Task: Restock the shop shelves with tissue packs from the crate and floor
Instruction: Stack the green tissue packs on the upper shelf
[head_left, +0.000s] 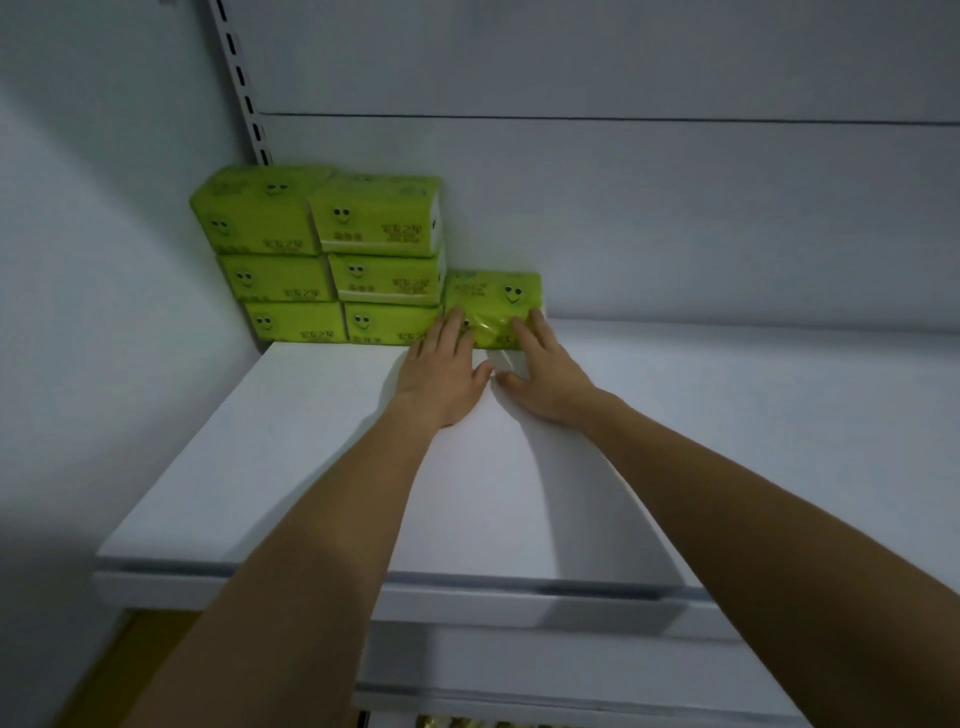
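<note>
Both hands, left (440, 370) and right (545, 375), press flat, straight fingers against a green pack (493, 306) (gripping nothing) beside the stack (317, 249) on the shelf (322, 467).

blocked: back-left corner, 2 columns of 3 lime-green plastic-wrapped tissue packs (332, 249), with a single lime-green pack (493, 292) touching their right | free for me: flat white shelf board (727, 415) rightward and in front | stop: white back panel (675, 218)
</note>
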